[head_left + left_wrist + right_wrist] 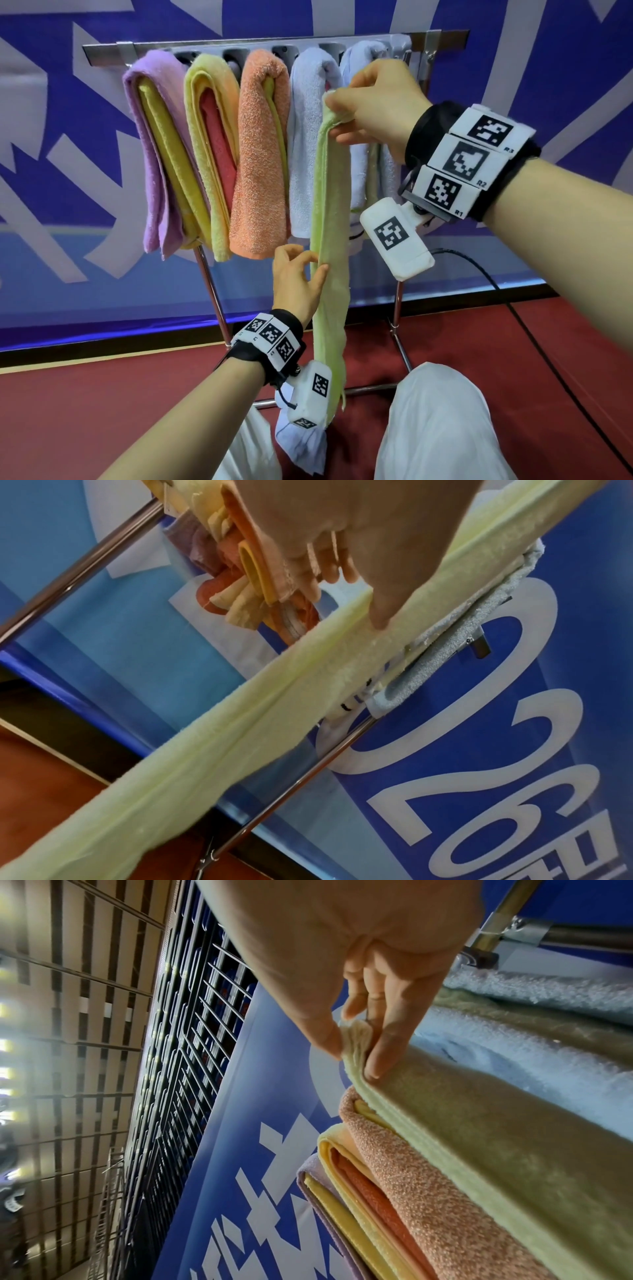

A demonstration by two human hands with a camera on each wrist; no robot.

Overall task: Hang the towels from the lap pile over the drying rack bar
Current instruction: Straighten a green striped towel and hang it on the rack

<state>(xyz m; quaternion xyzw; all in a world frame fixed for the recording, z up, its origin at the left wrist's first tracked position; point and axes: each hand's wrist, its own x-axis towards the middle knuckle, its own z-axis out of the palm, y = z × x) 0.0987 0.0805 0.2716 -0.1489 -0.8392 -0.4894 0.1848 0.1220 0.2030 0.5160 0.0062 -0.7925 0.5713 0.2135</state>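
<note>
The right hand [373,106] pinches the top end of a pale green towel [329,260] just below the drying rack bar [212,46], near its right end. The left hand [298,277] pinches it midway down. Judged mid-hang: next, lift the top end over the bar beside the light blue towel [308,137].

We see a pale green terry towel [329,246], a lilac folded towel [150,147], a yellow one [209,102], a speckled orange one [260,154], pale blue ones [308,137], a blue-and-white patterned backdrop [68,102], dark red floor [102,394]
</note>
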